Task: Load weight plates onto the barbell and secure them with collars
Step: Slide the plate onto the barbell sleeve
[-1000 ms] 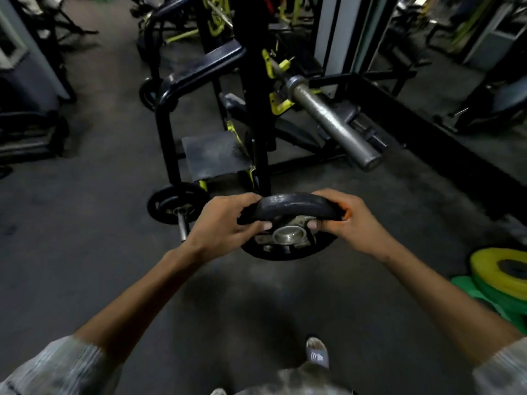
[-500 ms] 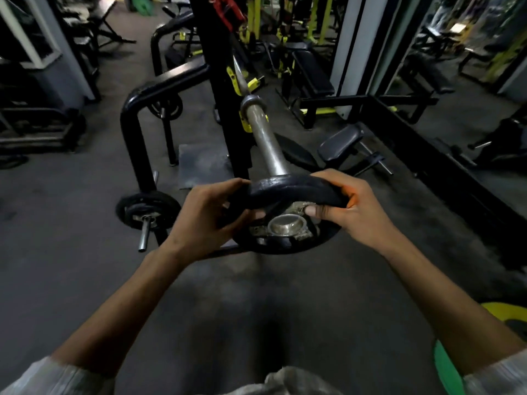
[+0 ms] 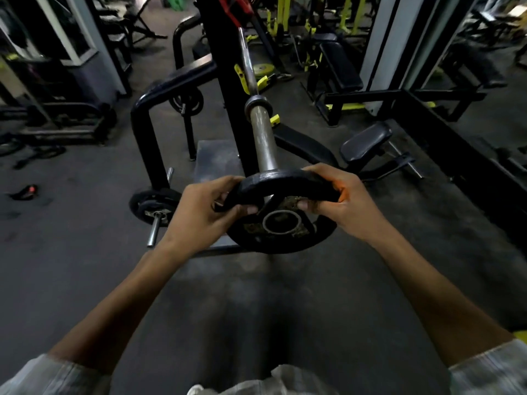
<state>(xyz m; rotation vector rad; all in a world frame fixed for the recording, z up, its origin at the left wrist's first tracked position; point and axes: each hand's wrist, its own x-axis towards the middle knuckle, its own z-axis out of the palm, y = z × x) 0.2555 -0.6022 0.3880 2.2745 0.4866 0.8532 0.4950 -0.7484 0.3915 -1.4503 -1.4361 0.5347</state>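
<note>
A black weight plate [image 3: 281, 182] with a steel-ringed centre hole is held upright in front of me. My left hand [image 3: 199, 215] grips its left rim and my right hand [image 3: 342, 206] grips its right rim. The bare steel barbell sleeve [image 3: 262, 132] points straight at me from the black rack [image 3: 219, 67]; its near end is hidden behind the plate's upper half. I cannot tell whether the sleeve has entered the hole. No collar is visible.
A small black plate on a storage peg [image 3: 155, 205] sits low at the left. A curved black rack bar [image 3: 159, 92] stands left of the sleeve. A padded bench [image 3: 365, 141] and black frame rail [image 3: 445, 132] lie to the right. Dark rubber floor surrounds.
The sleeve, off to the right and angled a second ago, now points straight at me behind the plate. Both hands have kept hold of the plate and raised it level with the sleeve end.
</note>
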